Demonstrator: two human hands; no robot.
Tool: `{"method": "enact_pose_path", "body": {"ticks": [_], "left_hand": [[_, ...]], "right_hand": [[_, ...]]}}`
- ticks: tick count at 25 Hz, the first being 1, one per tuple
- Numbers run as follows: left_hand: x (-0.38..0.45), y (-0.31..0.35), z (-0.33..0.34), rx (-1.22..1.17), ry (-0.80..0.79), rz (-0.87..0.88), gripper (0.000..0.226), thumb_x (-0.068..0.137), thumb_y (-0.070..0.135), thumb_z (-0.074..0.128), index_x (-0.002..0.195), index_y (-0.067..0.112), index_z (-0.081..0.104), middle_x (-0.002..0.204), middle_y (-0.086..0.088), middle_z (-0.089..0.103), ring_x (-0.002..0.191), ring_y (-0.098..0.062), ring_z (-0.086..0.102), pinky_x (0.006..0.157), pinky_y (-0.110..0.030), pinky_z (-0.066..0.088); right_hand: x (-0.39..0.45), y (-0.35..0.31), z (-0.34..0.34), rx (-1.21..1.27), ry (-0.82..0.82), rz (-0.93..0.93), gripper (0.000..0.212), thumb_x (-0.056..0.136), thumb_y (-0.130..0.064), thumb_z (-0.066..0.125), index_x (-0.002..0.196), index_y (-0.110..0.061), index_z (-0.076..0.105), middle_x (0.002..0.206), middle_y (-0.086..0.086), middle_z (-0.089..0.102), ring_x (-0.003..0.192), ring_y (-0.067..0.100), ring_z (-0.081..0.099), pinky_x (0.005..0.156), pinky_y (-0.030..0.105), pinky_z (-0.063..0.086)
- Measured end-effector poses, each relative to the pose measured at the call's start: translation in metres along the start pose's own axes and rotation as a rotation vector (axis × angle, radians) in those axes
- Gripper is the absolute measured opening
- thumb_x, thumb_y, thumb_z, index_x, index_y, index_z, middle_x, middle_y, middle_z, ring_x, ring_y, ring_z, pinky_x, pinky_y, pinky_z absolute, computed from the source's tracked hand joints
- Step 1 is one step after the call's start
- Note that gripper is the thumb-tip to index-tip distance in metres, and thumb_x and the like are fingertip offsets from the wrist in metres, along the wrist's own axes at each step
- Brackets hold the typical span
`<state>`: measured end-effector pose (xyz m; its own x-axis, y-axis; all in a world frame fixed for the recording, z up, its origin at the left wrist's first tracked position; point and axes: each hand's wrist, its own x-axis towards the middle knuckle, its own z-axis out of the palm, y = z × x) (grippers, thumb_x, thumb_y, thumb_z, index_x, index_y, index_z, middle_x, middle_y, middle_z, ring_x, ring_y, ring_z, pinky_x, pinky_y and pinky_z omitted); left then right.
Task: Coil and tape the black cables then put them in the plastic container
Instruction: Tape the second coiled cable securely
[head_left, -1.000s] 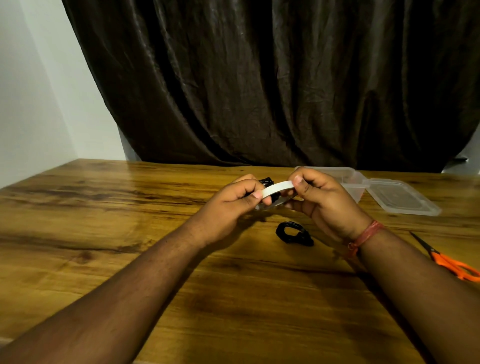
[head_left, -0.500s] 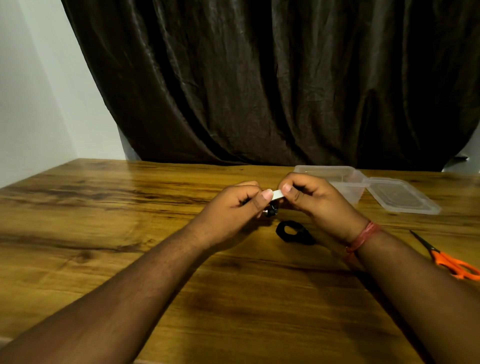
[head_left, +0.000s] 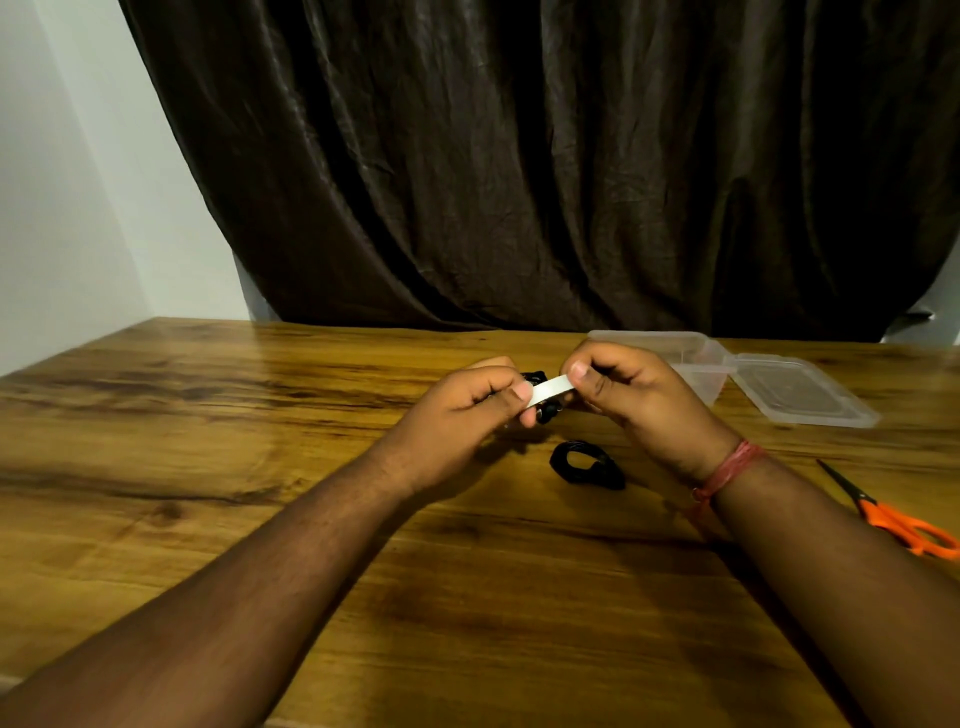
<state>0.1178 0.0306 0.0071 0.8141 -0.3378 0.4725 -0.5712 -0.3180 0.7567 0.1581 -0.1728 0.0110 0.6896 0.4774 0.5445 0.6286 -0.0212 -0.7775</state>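
Observation:
Above the middle of the wooden table (head_left: 260, 467), my left hand (head_left: 467, 410) grips a coiled black cable (head_left: 540, 413), mostly hidden behind its fingers. A strip of white tape (head_left: 550, 389) stretches from the coil to my right hand (head_left: 634, 395), which pinches the strip's far end between thumb and forefinger. A second coiled black cable (head_left: 584, 464) lies on the table just below my hands. The clear plastic container (head_left: 691, 358) stands behind my right hand, with its lid (head_left: 802, 397) lying flat beside it on the right.
Orange-handled scissors (head_left: 893, 519) lie at the right edge of the table, near my right forearm. A dark curtain (head_left: 519, 156) hangs behind the table, and a pale wall is at the left.
The white tape strip was long a second ago, nearly gone half a second ago with my hands close together, and now shows again between my fingers as my right hand moved back right.

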Motion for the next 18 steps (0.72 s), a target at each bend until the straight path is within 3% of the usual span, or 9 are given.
{"method": "enact_pose_path", "body": {"ticks": [2, 6, 10, 12, 18], "left_hand": [[-0.0009, 0.0032, 0.0002, 0.053, 0.0, -0.001, 0.028, 0.094, 0.032, 0.048, 0.073, 0.021, 0.064, 0.078, 0.015, 0.051, 0.075, -0.007, 0.053, 0.069, -0.021, 0.041], [-0.0011, 0.0052, 0.002, 0.117, -0.001, -0.01, 0.03, 0.097, 0.025, 0.049, 0.07, 0.018, 0.061, 0.078, 0.007, 0.051, 0.073, -0.024, 0.053, 0.063, -0.029, 0.04], [-0.0002, 0.0089, 0.001, 0.116, 0.009, -0.029, 0.023, 0.087, 0.024, 0.045, 0.069, 0.02, 0.059, 0.081, 0.006, 0.052, 0.076, -0.013, 0.051, 0.068, -0.028, 0.039], [-0.0002, 0.0098, 0.0007, 0.117, 0.014, -0.016, 0.022, 0.085, 0.021, 0.044, 0.069, 0.02, 0.059, 0.083, 0.005, 0.051, 0.077, -0.007, 0.051, 0.067, -0.019, 0.039], [-0.0005, 0.0108, 0.0002, 0.055, -0.003, -0.009, 0.019, 0.079, 0.013, 0.043, 0.073, 0.013, 0.061, 0.085, 0.004, 0.051, 0.073, 0.001, 0.052, 0.065, -0.014, 0.039]], "right_hand": [[-0.0006, -0.0041, 0.0016, -0.083, -0.017, -0.028, 0.026, 0.093, -0.023, 0.053, 0.085, -0.001, 0.064, 0.075, -0.007, 0.056, 0.075, 0.006, 0.053, 0.073, 0.021, 0.041], [-0.0009, -0.0061, 0.0042, -0.121, -0.015, -0.047, 0.024, 0.094, -0.016, 0.053, 0.084, 0.003, 0.062, 0.078, 0.004, 0.054, 0.077, 0.013, 0.05, 0.073, 0.027, 0.039], [-0.0013, -0.0067, 0.0042, -0.082, 0.003, -0.038, 0.029, 0.093, -0.02, 0.053, 0.087, 0.007, 0.062, 0.08, 0.016, 0.055, 0.079, 0.018, 0.053, 0.076, 0.033, 0.041], [-0.0013, -0.0067, 0.0034, -0.07, 0.005, -0.033, 0.03, 0.092, -0.022, 0.053, 0.088, 0.006, 0.062, 0.082, 0.021, 0.057, 0.081, 0.021, 0.055, 0.078, 0.035, 0.043], [-0.0009, -0.0047, 0.0016, -0.08, 0.025, -0.01, 0.025, 0.096, -0.019, 0.053, 0.087, 0.001, 0.064, 0.082, 0.011, 0.06, 0.082, 0.021, 0.057, 0.079, 0.041, 0.045]]}}
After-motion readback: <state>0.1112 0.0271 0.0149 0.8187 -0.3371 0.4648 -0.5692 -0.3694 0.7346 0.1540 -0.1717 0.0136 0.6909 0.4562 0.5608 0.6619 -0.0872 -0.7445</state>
